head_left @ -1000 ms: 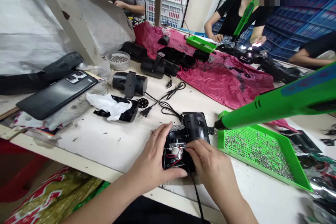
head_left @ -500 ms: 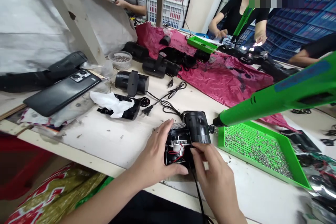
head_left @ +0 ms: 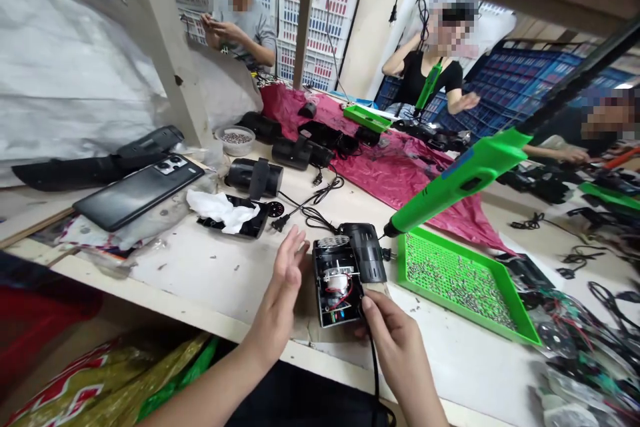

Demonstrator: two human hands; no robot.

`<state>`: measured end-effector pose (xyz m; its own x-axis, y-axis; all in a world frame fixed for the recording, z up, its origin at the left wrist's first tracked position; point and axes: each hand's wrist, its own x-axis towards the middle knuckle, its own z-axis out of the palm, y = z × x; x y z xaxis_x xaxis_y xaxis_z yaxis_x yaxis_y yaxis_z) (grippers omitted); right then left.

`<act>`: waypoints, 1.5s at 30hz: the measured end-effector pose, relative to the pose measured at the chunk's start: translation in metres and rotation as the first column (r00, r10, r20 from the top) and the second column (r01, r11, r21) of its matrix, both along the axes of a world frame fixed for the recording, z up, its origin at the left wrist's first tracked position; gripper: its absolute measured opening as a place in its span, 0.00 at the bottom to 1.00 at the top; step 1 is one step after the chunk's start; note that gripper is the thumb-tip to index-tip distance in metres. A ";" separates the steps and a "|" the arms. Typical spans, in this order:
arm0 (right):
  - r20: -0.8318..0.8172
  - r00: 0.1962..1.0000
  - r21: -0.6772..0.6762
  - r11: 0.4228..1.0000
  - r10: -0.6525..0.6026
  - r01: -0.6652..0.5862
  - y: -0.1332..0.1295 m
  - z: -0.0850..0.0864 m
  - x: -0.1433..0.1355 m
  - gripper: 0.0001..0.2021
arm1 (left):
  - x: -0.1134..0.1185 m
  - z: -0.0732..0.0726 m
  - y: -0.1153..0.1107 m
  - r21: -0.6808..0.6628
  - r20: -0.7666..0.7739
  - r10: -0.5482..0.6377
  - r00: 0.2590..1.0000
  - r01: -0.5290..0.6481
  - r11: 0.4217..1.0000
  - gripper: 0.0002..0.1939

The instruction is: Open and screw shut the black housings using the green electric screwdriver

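An opened black housing (head_left: 338, 283) with a white motor, red wires and a metal mesh lies on the table in front of me. My left hand (head_left: 283, 287) is just left of it, fingers spread, touching nothing. My right hand (head_left: 390, 327) pinches the lower right edge of the housing, where a black cord runs down. Beyond the housing, against its upper right side, is a ribbed black cover (head_left: 366, 252). The tip of a green electric screwdriver (head_left: 450, 180) hangs close by that cover.
A green tray (head_left: 530, 330) of screws is at the right. Black cylindrical units (head_left: 255, 177), a white cloth (head_left: 223, 210) and a phone (head_left: 140, 193) are at the left. Pink plastic sheeting (head_left: 385, 173) lies behind. Several people sit farther back.
My left hand has let go of the housing and moved left. The right hand has shifted down along its edge. The view has tilted upward, and the screwdriver appears farther away.
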<state>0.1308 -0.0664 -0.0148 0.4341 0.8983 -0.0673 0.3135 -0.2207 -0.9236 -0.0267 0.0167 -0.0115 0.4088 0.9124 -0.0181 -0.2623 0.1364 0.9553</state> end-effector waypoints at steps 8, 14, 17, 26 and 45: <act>0.337 0.940 -0.003 0.999 0.052 -0.054 0.008 0.015 -0.004 0.19 | 0.010 0.003 -0.003 -0.747 0.355 0.060 0.933 0.245 0.618 0.35; 0.758 0.638 0.139 0.989 -0.139 0.051 0.033 0.011 0.020 0.26 | 0.008 -0.002 0.000 -0.765 0.417 0.141 0.898 0.263 0.588 0.32; 0.769 0.635 0.065 0.997 -0.070 0.031 0.041 0.000 0.023 0.30 | 0.008 -0.002 0.001 -0.776 0.406 0.146 0.902 0.256 0.577 0.32; 0.754 0.656 0.027 1.000 -0.028 0.012 0.042 -0.014 0.021 0.36 | 0.007 -0.005 -0.002 -0.771 0.419 0.169 0.892 0.251 0.585 0.34; 0.845 0.528 0.229 0.947 -0.080 -0.224 -0.008 0.019 -0.057 0.39 | 0.007 -0.010 -0.010 -0.557 0.658 0.132 0.741 0.361 0.748 0.35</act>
